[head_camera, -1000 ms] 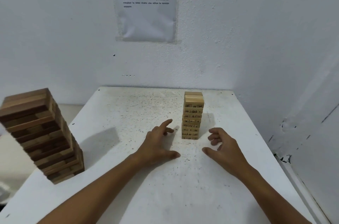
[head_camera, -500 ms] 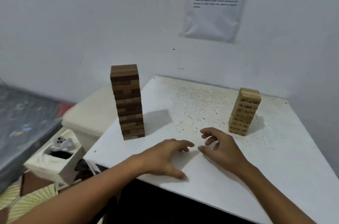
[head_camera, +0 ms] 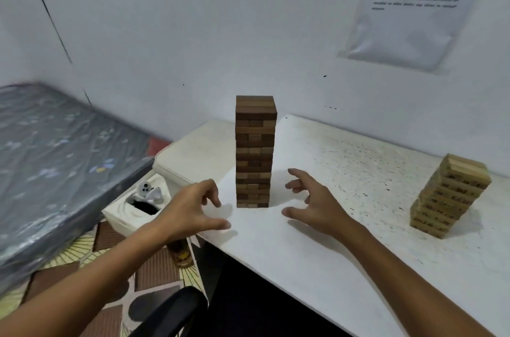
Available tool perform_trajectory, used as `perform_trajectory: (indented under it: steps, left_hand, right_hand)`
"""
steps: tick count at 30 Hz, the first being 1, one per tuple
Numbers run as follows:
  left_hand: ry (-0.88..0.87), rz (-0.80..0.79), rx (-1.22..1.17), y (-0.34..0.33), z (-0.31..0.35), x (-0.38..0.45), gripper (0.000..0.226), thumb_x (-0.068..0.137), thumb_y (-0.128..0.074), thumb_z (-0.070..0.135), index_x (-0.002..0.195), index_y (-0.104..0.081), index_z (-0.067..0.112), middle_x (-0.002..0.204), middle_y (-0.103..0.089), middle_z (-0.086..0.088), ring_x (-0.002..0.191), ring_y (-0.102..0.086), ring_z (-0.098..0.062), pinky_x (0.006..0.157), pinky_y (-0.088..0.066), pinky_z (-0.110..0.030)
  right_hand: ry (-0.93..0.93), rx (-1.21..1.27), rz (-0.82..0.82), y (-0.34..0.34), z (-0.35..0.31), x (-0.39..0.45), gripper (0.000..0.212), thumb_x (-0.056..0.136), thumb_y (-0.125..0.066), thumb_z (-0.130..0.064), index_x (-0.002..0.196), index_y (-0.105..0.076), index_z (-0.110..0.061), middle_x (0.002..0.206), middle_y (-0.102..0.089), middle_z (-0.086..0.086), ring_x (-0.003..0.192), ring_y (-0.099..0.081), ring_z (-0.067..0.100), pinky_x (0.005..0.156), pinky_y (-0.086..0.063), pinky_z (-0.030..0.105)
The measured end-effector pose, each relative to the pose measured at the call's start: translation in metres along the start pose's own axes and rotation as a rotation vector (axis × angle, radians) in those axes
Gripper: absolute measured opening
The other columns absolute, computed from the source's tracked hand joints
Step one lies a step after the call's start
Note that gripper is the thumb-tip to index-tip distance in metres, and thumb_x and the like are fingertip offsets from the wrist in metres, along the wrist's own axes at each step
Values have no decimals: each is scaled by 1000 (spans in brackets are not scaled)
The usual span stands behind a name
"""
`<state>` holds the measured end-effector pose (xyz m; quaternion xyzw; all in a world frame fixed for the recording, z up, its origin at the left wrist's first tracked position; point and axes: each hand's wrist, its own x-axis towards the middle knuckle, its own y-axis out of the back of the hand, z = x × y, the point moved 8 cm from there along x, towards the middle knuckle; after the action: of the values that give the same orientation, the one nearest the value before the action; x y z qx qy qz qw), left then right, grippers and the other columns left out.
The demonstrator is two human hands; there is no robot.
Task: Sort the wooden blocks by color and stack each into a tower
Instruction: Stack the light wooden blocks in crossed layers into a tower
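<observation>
Far left: grey mattress [head_camera: 55, 149], cream box [head_camera: 135, 212] on floor nr table edge. L hand [head_camera: 190, 209] hovers just left of dark brown tower [head_camera: 255, 151], fingers loosely curled, spread, holding nothing. Tower upright nr left edge of white table [head_camera: 345, 240]. R hand [head_camera: 317, 205] just right of it, fingers spread, empty. Light tower [head_camera: 449, 195] far right, well apart. Paper sheet [head_camera: 414, 5] on wall.

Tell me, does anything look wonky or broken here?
Nothing is broken. The dark tower stands straight near the table's left edge, between the empty left hand and right hand. The light tower appears tilted, perhaps from the wide lens.
</observation>
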<state>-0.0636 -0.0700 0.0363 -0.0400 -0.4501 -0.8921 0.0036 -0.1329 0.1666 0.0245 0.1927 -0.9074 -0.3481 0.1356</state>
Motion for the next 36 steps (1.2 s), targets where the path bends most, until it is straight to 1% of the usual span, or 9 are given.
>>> perform_trajectory:
  steps: [3, 7, 10, 13, 17, 20, 25, 33, 36]
  left_hand:
    - [43, 73, -56, 0, -14, 15, 63, 58, -91, 42, 103, -48, 30, 108, -62, 11, 99, -56, -11, 81, -49, -28]
    - [64, 28, -125, -14, -19, 34, 110, 56, -93, 39, 144, -26, 32, 131, -56, 9, 124, -47, -9, 101, -38, -31]
    - [61, 3, -183, -24, -18, 46, 128, 53, -94, 41, 152, -14, 30, 135, -54, 5, 133, -41, -10, 111, -32, -35]
    - [46, -14, -225, -31, -18, 54, 137, 46, -92, 52, 153, -9, 33, 139, -54, 3, 137, -39, -13, 114, -34, -44]
    - [21, -30, -273, -35, -16, 60, 138, 42, -90, 57, 151, -7, 40, 140, -52, 4, 136, -41, -11, 111, -38, -46]
    - [-2, -40, -300, -35, -10, 61, 133, 45, -90, 51, 150, -10, 40, 139, -50, 3, 130, -46, -10, 107, -43, -37]
    - [-58, -37, -369, -36, 2, 64, 120, 53, -92, 31, 147, -18, 37, 126, -57, 9, 121, -51, -4, 99, -49, -28]
    - [-65, -53, -464, -39, 2, 65, 118, 56, -91, 18, 148, -20, 40, 124, -60, 4, 121, -57, -13, 95, -53, -42]
    - [-64, -66, -495, -40, 2, 65, 116, 58, -90, 13, 147, -21, 40, 123, -61, 2, 117, -60, -16, 91, -56, -44]
  right_hand:
    - [-15, -6, -40, -7, -1, 16, 102, 72, -84, -33, 152, -20, -31, 126, -51, -13, 116, -47, 7, 93, -40, 24]
    - [-27, 38, -111, -16, -2, 31, 124, 65, -86, -33, 156, -2, -28, 136, -51, -5, 129, -43, 12, 100, -34, 24]
    - [-35, 70, -141, -25, -2, 39, 133, 64, -87, -33, 155, 10, -31, 138, -52, -2, 131, -43, 14, 109, -33, 30]
    - [-46, 122, -157, -35, -3, 42, 136, 59, -85, -37, 149, 16, -45, 134, -51, -5, 129, -44, 13, 106, -38, 30]
    - [-23, 168, -141, -43, -3, 47, 135, 55, -86, -36, 144, 13, -59, 130, -56, -6, 127, -48, 16, 103, -47, 42]
    - [8, 201, -151, -45, -6, 51, 132, 53, -85, -37, 147, 6, -57, 127, -59, -5, 123, -52, 16, 98, -52, 43]
    - [6, 229, -158, -51, -3, 57, 129, 53, -86, -36, 148, -1, -55, 127, -58, -4, 117, -57, 19, 92, -56, 44]
    - [-18, 241, -136, -57, 6, 63, 132, 51, -89, -37, 147, -1, -57, 125, -58, 0, 117, -58, 24, 90, -55, 48]
    - [-10, 254, -136, -58, 8, 63, 131, 52, -89, -35, 149, -3, -55, 124, -59, -1, 114, -60, 22, 90, -56, 47]
